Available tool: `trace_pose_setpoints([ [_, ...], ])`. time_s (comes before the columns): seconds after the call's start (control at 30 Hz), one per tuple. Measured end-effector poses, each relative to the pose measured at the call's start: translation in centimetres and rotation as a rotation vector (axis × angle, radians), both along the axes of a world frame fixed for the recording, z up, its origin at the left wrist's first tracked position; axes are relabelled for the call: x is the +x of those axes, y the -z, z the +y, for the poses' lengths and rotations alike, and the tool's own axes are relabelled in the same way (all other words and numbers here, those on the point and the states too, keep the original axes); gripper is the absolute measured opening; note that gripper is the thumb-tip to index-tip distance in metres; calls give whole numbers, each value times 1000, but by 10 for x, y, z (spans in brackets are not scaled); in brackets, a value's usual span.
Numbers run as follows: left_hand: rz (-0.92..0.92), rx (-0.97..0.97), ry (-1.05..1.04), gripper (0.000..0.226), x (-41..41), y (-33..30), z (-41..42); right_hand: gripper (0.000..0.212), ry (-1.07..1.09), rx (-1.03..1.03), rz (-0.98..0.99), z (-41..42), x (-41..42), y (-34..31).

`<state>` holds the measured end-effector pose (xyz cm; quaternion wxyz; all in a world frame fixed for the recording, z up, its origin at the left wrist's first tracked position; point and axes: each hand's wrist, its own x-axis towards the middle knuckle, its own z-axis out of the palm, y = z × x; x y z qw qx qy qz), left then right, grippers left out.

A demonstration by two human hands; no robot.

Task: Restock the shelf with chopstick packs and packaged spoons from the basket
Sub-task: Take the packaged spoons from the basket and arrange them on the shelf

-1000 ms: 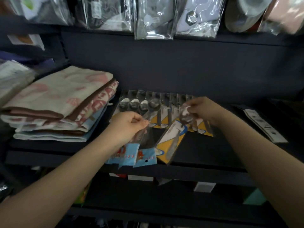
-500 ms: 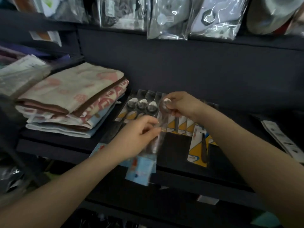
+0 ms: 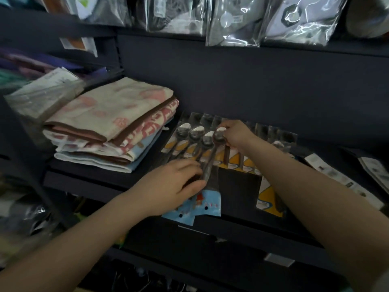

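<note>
On a dark shelf [image 3: 88, 182] at about waist level, two bare hands are setting one packaged spoon [image 3: 210, 157] into a row of similar packs. The right hand [image 3: 235, 133] pinches the pack at its far end, fingers curled around the spoon's bowl, and seems to be steering that end into line with three other spoons [image 3: 193, 135] lying side by side just to its left. The left hand [image 3: 174, 186] grips the near end of the same pack, fingers curled over the handle, probably to keep the long, floppy sleeve straight while it is laid down. Holding both ends looks like the way to stop the pack twisting or sliding over its neighbours.

The pack is a narrow clear plastic sleeve with a dark metal spoon inside, its bowl glinting pale at the top. A light blue card header [image 3: 197, 207] with small punched holes hangs past the shelf's front edge below the left hand. More packs with yellow and white card [image 3: 269, 199] lie to the right, partly hidden by the right forearm.

Left of the spoons sits a stack of folded cloths [image 3: 109, 127], cream with pink print. Shiny plastic bags [image 3: 233, 22] hang above. No basket is visible, and I cannot make out any chopstick packs for certain.
</note>
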<state>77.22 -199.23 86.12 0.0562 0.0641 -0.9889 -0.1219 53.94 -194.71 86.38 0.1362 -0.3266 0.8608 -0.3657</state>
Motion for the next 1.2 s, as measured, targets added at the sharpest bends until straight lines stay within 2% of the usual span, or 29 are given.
trace_pose_setpoints([
  [0.27,-145,16,17,61,-10,2,-3,38,48,77,158,0,-5,6],
  [0.5,-126,29,8,66,-16,7,-2,27,69,128,364,6,3,-1],
  [0.6,-88,-9,48,62,-18,4,0,30,97,53,452,33,4,-17],
  [0.67,-96,-41,89,61,-24,2,4,29,103,57,460,61,-1,-28],
  [0.83,-156,-42,76,62,-32,0,11,30,66,280,415,119,-13,-22],
  [1.0,-143,23,46,64,-31,-7,19,39,213,277,396,138,-27,-10],
  [1.07,-94,28,57,64,-36,-14,27,33,228,205,320,142,-28,-9],
  [1.2,47,58,111,59,-51,-26,52,20,222,-309,-45,152,-26,-20],
])
